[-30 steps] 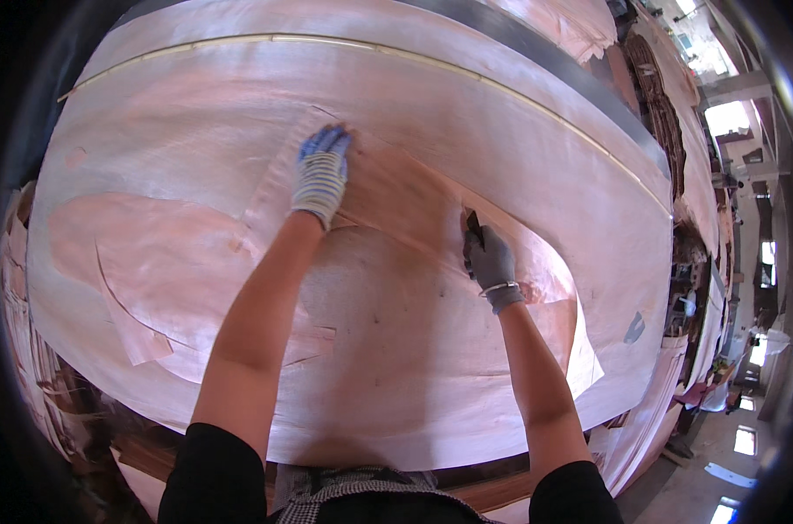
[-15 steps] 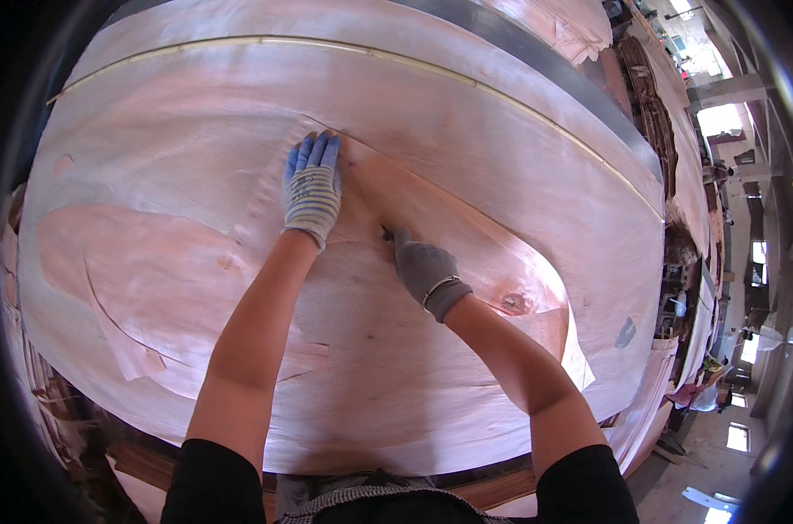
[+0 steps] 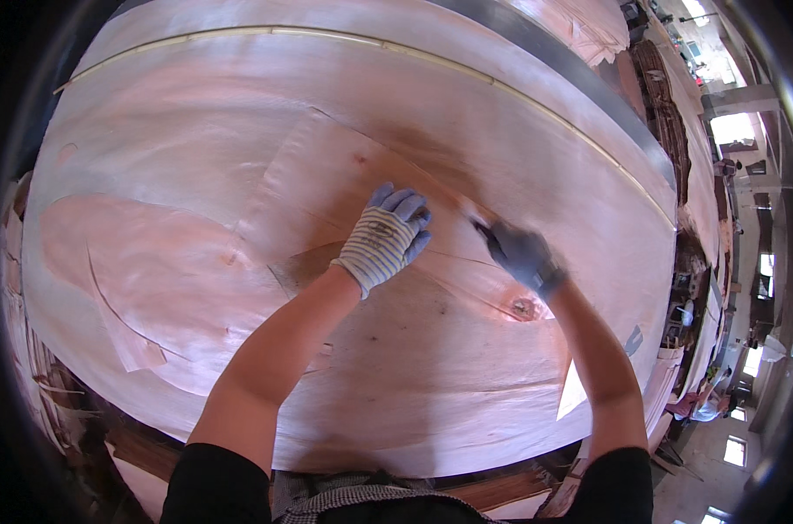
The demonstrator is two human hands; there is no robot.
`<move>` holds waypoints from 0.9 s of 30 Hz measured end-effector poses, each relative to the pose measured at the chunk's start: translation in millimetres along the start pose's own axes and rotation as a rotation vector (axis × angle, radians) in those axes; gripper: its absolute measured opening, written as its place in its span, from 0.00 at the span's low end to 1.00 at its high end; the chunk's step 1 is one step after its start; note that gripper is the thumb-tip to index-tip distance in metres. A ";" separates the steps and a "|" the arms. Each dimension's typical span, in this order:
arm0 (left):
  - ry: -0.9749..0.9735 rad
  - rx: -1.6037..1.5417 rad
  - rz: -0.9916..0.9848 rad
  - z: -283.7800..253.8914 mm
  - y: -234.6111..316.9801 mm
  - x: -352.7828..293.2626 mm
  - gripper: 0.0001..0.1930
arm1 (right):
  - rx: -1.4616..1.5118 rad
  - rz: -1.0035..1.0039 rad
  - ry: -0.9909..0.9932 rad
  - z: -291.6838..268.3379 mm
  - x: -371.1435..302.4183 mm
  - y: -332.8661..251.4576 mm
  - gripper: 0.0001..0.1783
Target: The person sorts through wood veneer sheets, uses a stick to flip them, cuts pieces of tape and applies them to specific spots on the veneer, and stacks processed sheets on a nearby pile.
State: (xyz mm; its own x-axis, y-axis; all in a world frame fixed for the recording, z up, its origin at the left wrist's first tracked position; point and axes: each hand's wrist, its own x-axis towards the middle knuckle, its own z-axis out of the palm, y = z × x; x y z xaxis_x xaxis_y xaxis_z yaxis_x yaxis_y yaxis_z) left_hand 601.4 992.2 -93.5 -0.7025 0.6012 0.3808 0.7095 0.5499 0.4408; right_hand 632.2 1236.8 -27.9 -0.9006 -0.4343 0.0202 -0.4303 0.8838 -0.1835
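Observation:
A wide pale-pink wood veneer sheet (image 3: 361, 349) spreads under both hands, with a loose veneer piece (image 3: 318, 166) lying over its middle. My left hand (image 3: 383, 234), in a striped glove with blue fingers, is over the lower part of this piece. Its fingers are curled in toward the thumb, and whatever they may pinch is hidden. To the right, my right hand (image 3: 523, 253) in a grey glove is closed round a small dark tool (image 3: 481, 229), its tip near the piece's upper edge. Motion blurs this hand, so the tool's exact kind cannot be made out.
A thin yellowish strip (image 3: 383, 44) curves across the far part of the sheet. Another veneer patch (image 3: 143, 262) with a split lies at left. A knot (image 3: 525, 307) shows below my right hand. Stacked veneer (image 3: 658, 105) stands beyond the right edge.
My left hand has gone from lying flat at the piece's upper left to curled, further right and nearer me. My right hand has moved right with the dark tool. The piece's right part lies differently.

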 end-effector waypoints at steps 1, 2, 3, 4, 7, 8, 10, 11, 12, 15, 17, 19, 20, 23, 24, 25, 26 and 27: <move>-0.014 0.008 -0.008 -3.8 3.3 1.2 0.11 | -0.100 0.063 -0.159 6.3 40.7 -14.1 0.12; -0.001 -0.006 0.008 -0.8 6.0 4.6 0.11 | -0.080 -0.014 -0.145 20.1 75.2 -17.4 0.13; 0.016 -0.013 0.015 5.9 4.2 6.0 0.11 | 0.052 0.007 -0.192 23.3 110.0 -30.9 0.14; 0.029 -0.019 0.016 11.9 2.2 5.9 0.11 | 0.090 -0.095 -0.160 30.6 133.9 -41.7 0.15; -0.025 0.013 -0.010 13.4 3.4 7.4 0.10 | 0.042 -0.139 -0.185 42.3 135.9 -34.4 0.18; -0.059 0.029 -0.025 15.3 5.2 7.3 0.09 | -0.001 -0.118 -0.220 44.3 127.9 -26.0 0.19; 0.038 0.068 -0.018 21.4 -5.6 1.8 0.09 | -0.154 0.195 -0.335 28.1 77.9 -25.7 0.22; 0.084 0.085 -0.013 21.4 -8.0 -2.8 0.09 | -0.146 0.282 -0.392 21.5 43.6 -25.0 0.19; 0.089 0.066 -0.017 19.5 -5.5 -4.1 0.08 | -0.137 0.378 -0.448 18.6 1.5 -22.6 0.18; 0.103 0.046 -0.011 13.1 4.7 1.0 0.09 | -0.290 0.425 -0.350 46.2 -133.9 -36.0 0.19; 0.033 0.024 -0.062 15.3 3.5 -3.5 0.09 | -0.252 0.531 -0.378 37.5 -159.8 -49.1 0.21; 0.060 0.042 -0.024 14.3 -0.3 -1.5 0.10 | -0.200 0.680 -0.463 28.7 -154.3 -43.0 0.23; 0.087 0.062 -0.008 10.5 0.0 -1.4 0.10 | -0.125 0.666 -0.176 20.4 -150.9 -34.6 0.24; 0.133 0.082 0.025 6.6 4.8 -1.5 0.09 | -0.057 0.773 0.363 -9.1 -153.7 14.9 0.24; 0.126 0.058 0.040 10.4 9.3 1.2 0.10 | -0.146 0.953 0.337 -10.5 -165.1 34.3 0.23; 0.124 0.033 0.058 15.6 15.0 7.4 0.10 | -0.133 1.017 0.257 -10.2 -184.7 51.2 0.22; 0.124 0.019 0.052 16.1 14.2 8.8 0.09 | -0.104 1.060 0.175 -12.0 -185.5 56.5 0.21; 0.124 -0.001 0.053 17.9 16.4 11.2 0.08 | -0.078 1.109 0.095 -14.0 -192.2 57.6 0.20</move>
State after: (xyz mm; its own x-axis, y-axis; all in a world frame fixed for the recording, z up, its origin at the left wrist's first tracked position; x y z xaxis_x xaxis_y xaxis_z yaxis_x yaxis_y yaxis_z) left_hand 606.2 1018.4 -96.6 -0.6659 0.5525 0.5013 0.7455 0.5188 0.4185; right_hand 779.7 1373.6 -28.6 -0.7879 0.6145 -0.0405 0.6155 0.7836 -0.0843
